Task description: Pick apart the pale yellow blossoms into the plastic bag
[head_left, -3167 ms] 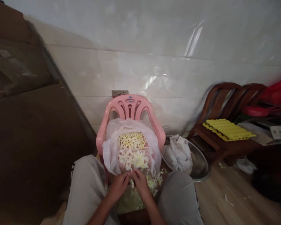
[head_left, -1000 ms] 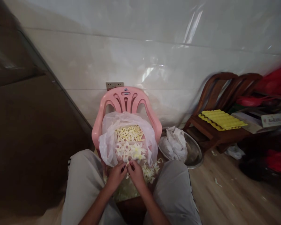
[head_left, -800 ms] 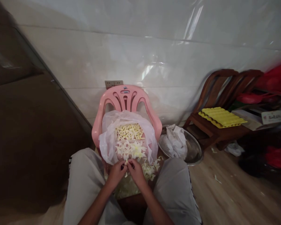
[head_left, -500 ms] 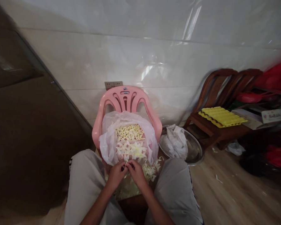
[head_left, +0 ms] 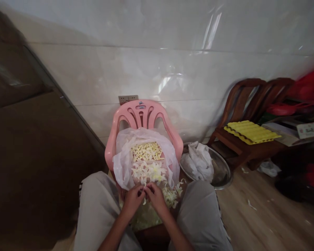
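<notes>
My left hand (head_left: pixel 134 199) and my right hand (head_left: pixel 155 196) meet at the fingertips between my knees. Both are closed in a pinch on one small pale flower (head_left: pixel 145 185), whose white tip pokes up between them. Just beyond lies an open white plastic bag (head_left: pixel 120 167) on the seat of a pink plastic chair (head_left: pixel 110 153). Inside it, small yellowish pieces (head_left: pixel 146 151) make a heap at the back, and white flowers (head_left: pixel 149 171) lie nearer me. More white flowers (head_left: pixel 171 196) are piled beside my right hand. Pale petals (head_left: pixel 148 219) lie below my hands.
Right of the chair stands a metal basin (head_left: pixel 222 174) holding a crumpled white bag (head_left: pixel 199 162). Farther right, a wooden chair (head_left: pixel 238 146) bears a yellow egg tray (head_left: pixel 251 131). A dark panel (head_left: pixel 42 167) rises at left. A tiled wall (head_left: pixel 146 73) stands behind, with sockets (head_left: pixel 128 99).
The view has tilted slightly, so the scene sits a little lower and to the right. My hands remain pinched together, and a pale bit now shows beneath the fingers.
</notes>
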Tool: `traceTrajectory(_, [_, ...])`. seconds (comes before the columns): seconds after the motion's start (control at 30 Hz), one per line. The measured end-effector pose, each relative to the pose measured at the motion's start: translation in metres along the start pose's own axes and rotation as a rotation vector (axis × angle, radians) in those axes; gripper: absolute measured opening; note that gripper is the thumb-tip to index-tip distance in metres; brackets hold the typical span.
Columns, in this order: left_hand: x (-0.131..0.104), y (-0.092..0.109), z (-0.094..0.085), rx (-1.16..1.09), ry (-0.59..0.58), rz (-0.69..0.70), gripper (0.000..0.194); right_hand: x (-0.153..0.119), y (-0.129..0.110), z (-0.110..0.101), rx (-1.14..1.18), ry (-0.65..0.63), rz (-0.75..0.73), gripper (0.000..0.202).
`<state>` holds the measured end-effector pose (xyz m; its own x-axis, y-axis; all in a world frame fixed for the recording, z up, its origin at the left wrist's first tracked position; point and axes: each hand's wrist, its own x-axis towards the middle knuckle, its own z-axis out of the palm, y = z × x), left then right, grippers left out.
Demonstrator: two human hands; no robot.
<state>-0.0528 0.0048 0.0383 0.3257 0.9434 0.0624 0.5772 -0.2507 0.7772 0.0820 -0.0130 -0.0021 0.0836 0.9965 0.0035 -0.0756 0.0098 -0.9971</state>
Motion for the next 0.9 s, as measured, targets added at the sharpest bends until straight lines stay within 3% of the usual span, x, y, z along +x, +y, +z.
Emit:
traceTrajectory(0.47, [0.001,0.001,-0.002,-0.057,0.015,-0.006,0.026,0.001,-0.005,-0.001,0.036,-0.023,0.028,0.040])
traceTrajectory(0.9, [0.000,0.003,-0.004,-0.024,-0.010,0.010,0.027,-0.001,-0.010,-0.002,0.020,-0.035,0.027,0.035])
